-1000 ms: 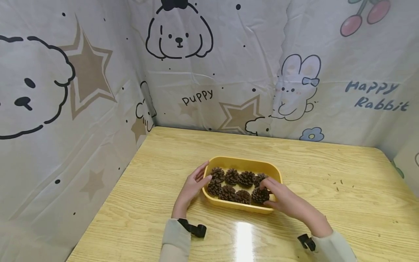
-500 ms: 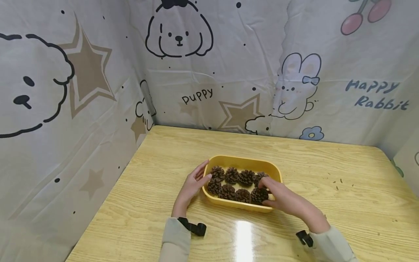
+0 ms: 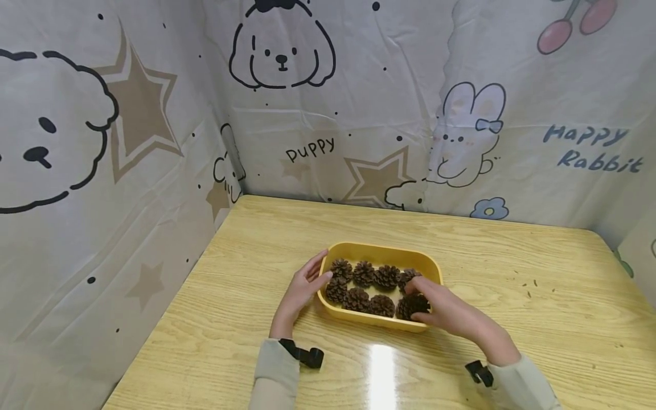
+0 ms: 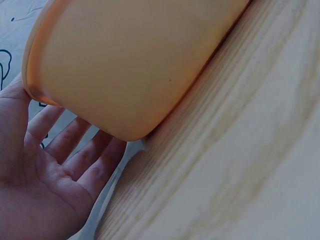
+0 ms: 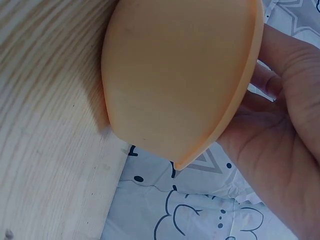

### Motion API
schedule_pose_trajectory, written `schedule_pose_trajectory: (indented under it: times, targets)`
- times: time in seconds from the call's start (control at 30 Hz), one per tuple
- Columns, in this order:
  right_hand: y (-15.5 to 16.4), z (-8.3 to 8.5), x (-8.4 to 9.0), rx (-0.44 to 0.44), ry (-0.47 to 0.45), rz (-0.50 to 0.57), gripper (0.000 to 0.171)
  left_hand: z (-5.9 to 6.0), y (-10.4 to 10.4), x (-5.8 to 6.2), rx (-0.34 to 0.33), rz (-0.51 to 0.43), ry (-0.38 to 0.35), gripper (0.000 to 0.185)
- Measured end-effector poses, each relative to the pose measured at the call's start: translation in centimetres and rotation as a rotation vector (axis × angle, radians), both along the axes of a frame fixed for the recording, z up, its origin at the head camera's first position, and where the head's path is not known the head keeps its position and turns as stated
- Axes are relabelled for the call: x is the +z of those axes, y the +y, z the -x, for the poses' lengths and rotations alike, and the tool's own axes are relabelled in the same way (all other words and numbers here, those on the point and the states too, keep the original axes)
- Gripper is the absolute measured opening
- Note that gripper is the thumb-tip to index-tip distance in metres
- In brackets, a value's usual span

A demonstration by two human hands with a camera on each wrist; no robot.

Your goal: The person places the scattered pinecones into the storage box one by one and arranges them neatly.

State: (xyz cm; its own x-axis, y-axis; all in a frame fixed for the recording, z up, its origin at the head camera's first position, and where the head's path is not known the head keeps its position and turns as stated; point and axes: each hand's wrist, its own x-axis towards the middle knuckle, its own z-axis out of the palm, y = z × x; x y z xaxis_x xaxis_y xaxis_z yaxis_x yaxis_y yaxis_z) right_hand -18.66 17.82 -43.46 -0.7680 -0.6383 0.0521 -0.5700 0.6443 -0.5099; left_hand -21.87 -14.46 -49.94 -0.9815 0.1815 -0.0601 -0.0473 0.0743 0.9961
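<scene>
A yellow plastic bin point(image 3: 376, 249) stands on the table with several brown pine cones in two rows. My left hand point(image 3: 299, 293) holds the bin's left end, thumb over the rim and fingers along the outside; the left wrist view shows these fingers point(image 4: 87, 150) against the end wall. Reaching over the right end, my right hand point(image 3: 453, 313) grips the pine cone point(image 3: 407, 307) in the near right corner between thumb and fingers. Beside it, another pine cone point(image 3: 406, 277) is partly covered by that hand. In the right wrist view the bin wall point(image 5: 175, 75) hides the fingertips.
The wood-grain table point(image 3: 246, 250) extends around the bin. Small brown scraps point(image 3: 529, 294) lie to the right. A printed curtain point(image 3: 318, 97) hangs behind the table and along its left side. Each wrist carries a black strap mount point(image 3: 310, 357).
The right hand's pine cone first shifts slightly left, then back right, and looks turned now. The left hand and the bin stay in place.
</scene>
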Motion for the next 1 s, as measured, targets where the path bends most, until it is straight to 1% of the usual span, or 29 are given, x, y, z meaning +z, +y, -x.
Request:
schedule_pose_trajectory:
  times: [0.3,0.47,0.57,0.73,0.87,0.93,1.0]
  targets:
    - [0.2,-0.1,0.0,-0.008,-0.002,0.005,0.042,-0.1,0.0,0.1,-0.006,-0.014,-0.003,0.059]
    - [0.5,-0.2,0.1,-0.026,-0.028,0.025,0.041,0.0,0.0,0.1,-0.006,-0.006,0.01,0.059]
    - [0.7,-0.2,0.1,-0.032,-0.04,0.036,0.04,0.0,0.1,0.0,-0.003,-0.009,0.004,0.059]
    - [0.8,-0.4,0.1,-0.033,-0.025,0.053,0.039,0.0,0.1,-0.1,-0.009,-0.008,0.001,0.058]
    - [1.0,-0.4,0.1,-0.044,0.046,0.084,0.034,0.1,0.1,-0.3,-0.012,-0.004,-0.002,0.059]
    - [1.1,-0.4,0.0,-0.06,0.113,0.12,0.03,0.1,0.0,-0.3,-0.004,-0.007,0.002,0.061]
    - [1.3,-0.4,-0.1,-0.089,0.207,0.154,0.028,0.1,-0.1,-0.4,0.006,-0.009,0.022,0.063]
